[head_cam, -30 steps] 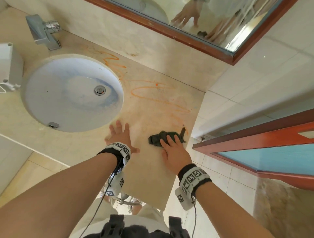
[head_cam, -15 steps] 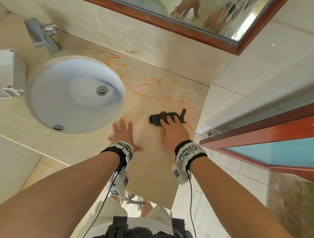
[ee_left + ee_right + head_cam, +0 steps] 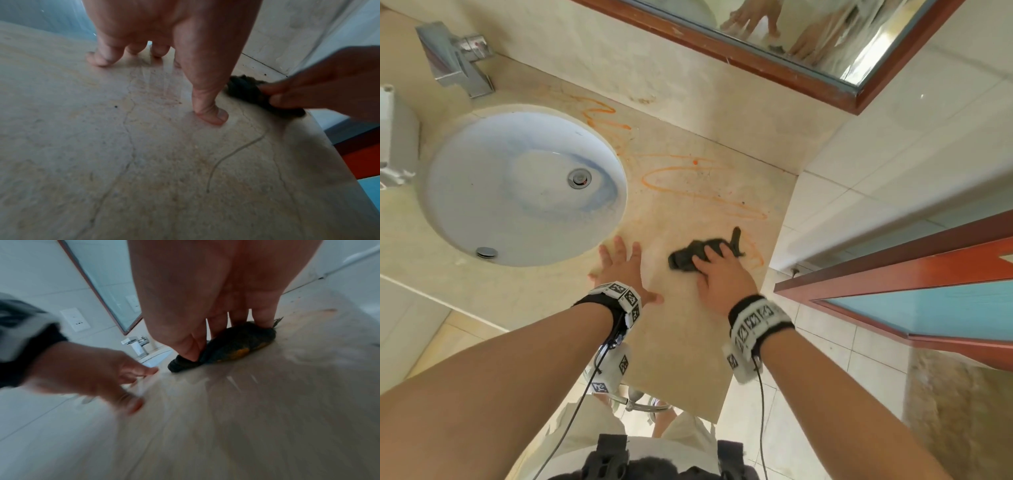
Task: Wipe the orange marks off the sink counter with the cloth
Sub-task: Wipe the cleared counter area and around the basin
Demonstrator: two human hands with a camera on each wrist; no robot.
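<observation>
Beige stone table (image 3: 688,342), near strip bare of orange and streaked wet in the right wrist view. Bracing on it just beside the sink (image 3: 482,192): left hand (image 3: 621,270), palm down, fingers wide and straight, holding nothing, planted on the same spot as a second ago.

Just right of it, scrubbing with the right hand (image 3: 722,277): fingers (image 3: 710,255) bent over the dark cloth (image 3: 685,258), thumb tucked against its near edge, pressing the wad onto the table. Blurred in both wrist views, so likely mid-stroke. Orange smear on the cloth's underside (image 3: 240,352), which suggests pigment is lifting.

Changed over the last second: cloth pushed away from the near edge, up level with the orange curl (image 3: 756,255) by the table's right edge, now lying just left of it. Curl faint but not gone; probably needs another pass to the right.

Farther back, marks (image 3: 688,185) untouched so far as can be told: a long loop across the middle, well clear of the cloth, and a squiggle (image 3: 602,113) near the sink's far rim. Looks much the same across all three head pictures. Judged early in the task, with most of the orange left to do.

Beyond, a tap (image 3: 455,58) at the back corner and a framed mirror (image 3: 791,31) on the wall.
</observation>
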